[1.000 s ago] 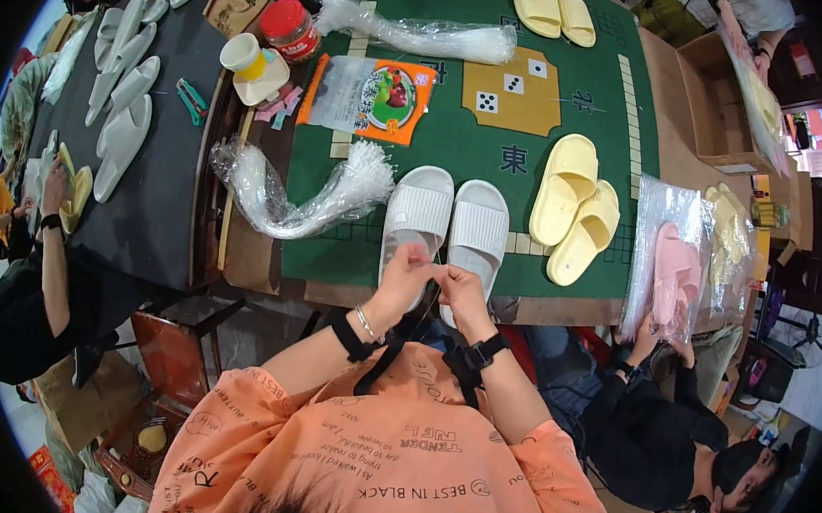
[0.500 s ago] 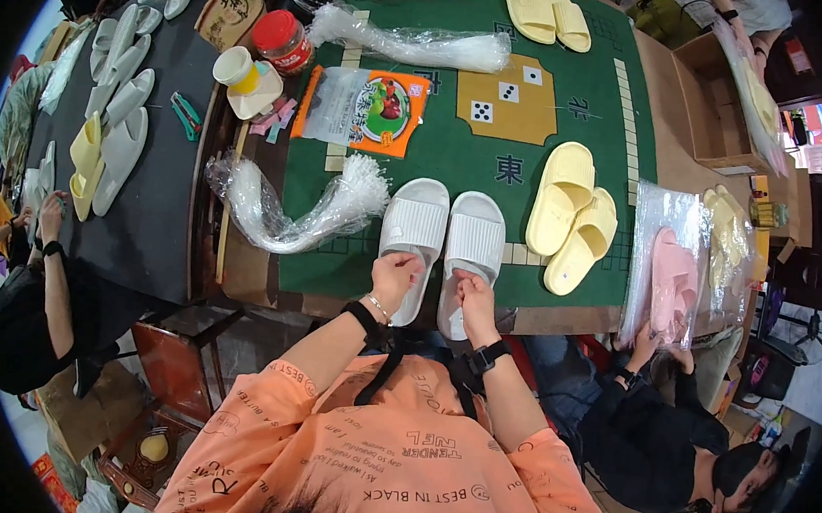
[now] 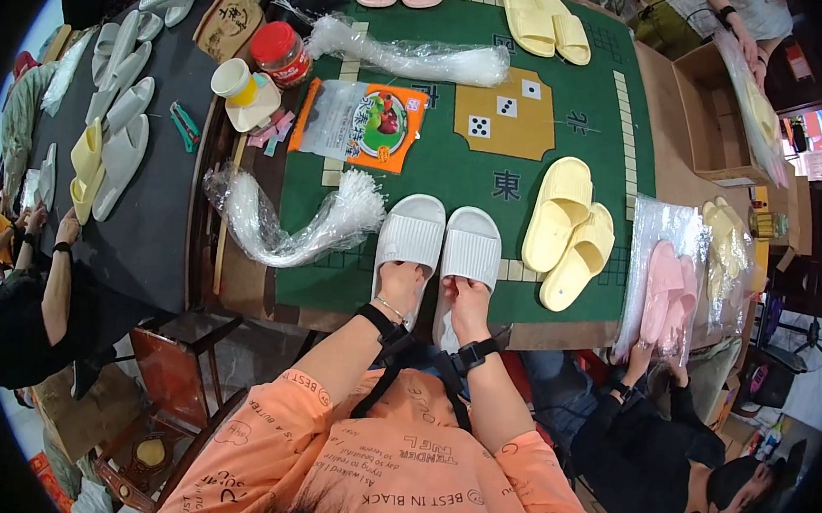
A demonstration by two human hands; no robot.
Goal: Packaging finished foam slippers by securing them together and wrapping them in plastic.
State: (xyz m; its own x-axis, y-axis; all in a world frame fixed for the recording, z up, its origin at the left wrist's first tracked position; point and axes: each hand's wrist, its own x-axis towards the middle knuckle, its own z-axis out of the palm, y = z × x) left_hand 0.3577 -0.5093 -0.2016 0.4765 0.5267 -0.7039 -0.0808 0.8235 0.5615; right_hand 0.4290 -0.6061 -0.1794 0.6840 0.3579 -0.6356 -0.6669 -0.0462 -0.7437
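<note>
Two white slide slippers lie side by side, toes away from me, at the near edge of the green game table (image 3: 574,106). My left hand (image 3: 402,282) grips the heel of the left white slipper (image 3: 411,236). On the heel of the right white slipper (image 3: 471,251) rests my right hand (image 3: 466,296). Both wrists wear black bands. A pair of yellow slippers (image 3: 567,231) lies just to the right of the white pair.
A bundle of clear plastic bags (image 3: 284,227) lies left of the white pair, another bundle (image 3: 406,58) farther back. An orange snack packet (image 3: 363,124), a red-lidded jar (image 3: 280,54) and cups stand beyond. A person at right holds bagged pink slippers (image 3: 664,289). Grey slippers (image 3: 119,131) cover the left table.
My hands were together at the slippers' heels fiddling with something small; they have separated, each now holding one white slipper's heel. The view has tilted slightly downward.
</note>
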